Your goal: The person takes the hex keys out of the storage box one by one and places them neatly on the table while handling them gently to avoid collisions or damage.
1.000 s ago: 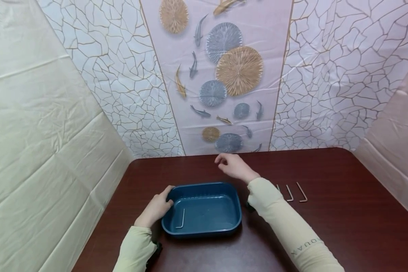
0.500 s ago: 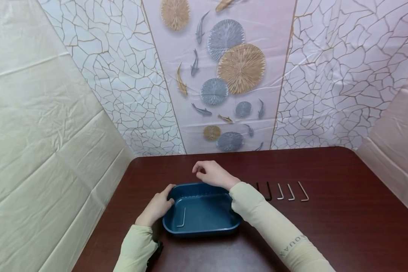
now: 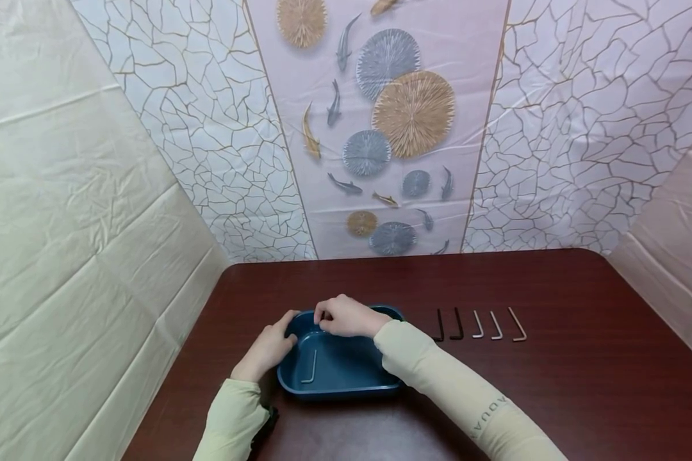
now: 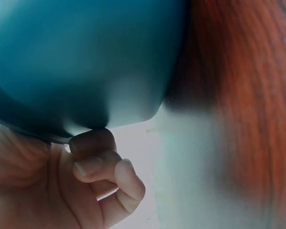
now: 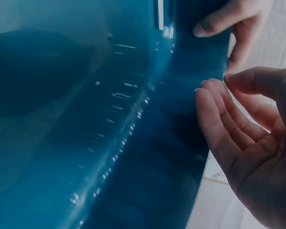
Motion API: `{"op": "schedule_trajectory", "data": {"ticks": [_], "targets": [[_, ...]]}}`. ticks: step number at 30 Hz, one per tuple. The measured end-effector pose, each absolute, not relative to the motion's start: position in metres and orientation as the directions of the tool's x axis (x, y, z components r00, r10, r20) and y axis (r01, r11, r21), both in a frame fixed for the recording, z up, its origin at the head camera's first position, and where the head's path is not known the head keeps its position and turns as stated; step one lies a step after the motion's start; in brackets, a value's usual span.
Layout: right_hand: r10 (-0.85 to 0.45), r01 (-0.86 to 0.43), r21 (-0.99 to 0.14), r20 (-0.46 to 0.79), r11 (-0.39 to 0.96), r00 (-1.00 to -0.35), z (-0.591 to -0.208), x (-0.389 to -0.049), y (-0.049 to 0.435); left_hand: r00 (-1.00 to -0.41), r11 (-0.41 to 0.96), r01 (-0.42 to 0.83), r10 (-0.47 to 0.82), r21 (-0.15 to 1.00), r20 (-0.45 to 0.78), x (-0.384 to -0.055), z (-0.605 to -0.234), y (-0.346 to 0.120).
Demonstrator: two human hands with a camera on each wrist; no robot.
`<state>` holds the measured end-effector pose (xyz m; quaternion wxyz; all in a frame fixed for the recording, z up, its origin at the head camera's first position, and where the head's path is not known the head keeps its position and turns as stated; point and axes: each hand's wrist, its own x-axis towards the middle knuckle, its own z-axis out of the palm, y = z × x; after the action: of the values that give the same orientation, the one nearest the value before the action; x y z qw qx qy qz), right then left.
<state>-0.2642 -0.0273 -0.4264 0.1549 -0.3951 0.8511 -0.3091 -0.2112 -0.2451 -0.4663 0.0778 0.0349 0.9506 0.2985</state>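
Note:
A blue tray sits on the table with one silver L-shaped hex key lying in its left part. My left hand grips the tray's left edge, thumb inside the rim and curled fingers outside against the wall, as the left wrist view also shows. Over the tray's far rim hovers my right hand, its fingers bent loosely and pointing left. Seen from the right wrist, nothing shows between the thumb and fingers of the right hand; the tray's inside lies beside the fingertips.
Right of the tray a row of hex keys lies on the dark red table: black ones at the left, silver ones in the middle, and a longer one at the right end. A patterned cloth hangs behind.
My right hand has moved left and toward me, from behind the tray to over its far rim. The black keys have come into view. The left hand still grips the tray.

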Motion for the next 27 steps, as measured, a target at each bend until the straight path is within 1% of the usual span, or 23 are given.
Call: {"op": "schedule_trajectory", "data": {"ticks": [3, 11, 14, 19, 27], "targets": [[-0.773, -0.581, -0.63, -0.049, 0.515, -0.632, -0.431, -0.263, -0.031, -0.985, 0.815, 0.028, 0.121, 0.579, -0.122, -0.211, -0.465, -0.245], [-0.791, -0.609, -0.595, -0.076, 0.525, -0.608, -0.442, -0.262, -0.041, -0.985, 0.81, 0.035, 0.128, 0.585, -0.119, -0.212, -0.465, -0.244], [-0.795, -0.627, -0.562, -0.094, 0.54, -0.6, -0.45, -0.261, -0.046, -0.985, 0.809, 0.029, 0.124, 0.588, -0.123, -0.212, -0.464, -0.243], [-0.785, -0.635, -0.517, -0.128, 0.574, -0.606, -0.458, -0.255, -0.056, -0.983, 0.809, 0.018, 0.121, 0.588, -0.137, -0.211, -0.464, -0.245], [-0.771, -0.635, -0.478, -0.16, 0.607, -0.616, -0.461, -0.25, -0.07, -0.983, 0.807, 0.02, 0.123, 0.59, -0.135, -0.211, -0.464, -0.245]]}}
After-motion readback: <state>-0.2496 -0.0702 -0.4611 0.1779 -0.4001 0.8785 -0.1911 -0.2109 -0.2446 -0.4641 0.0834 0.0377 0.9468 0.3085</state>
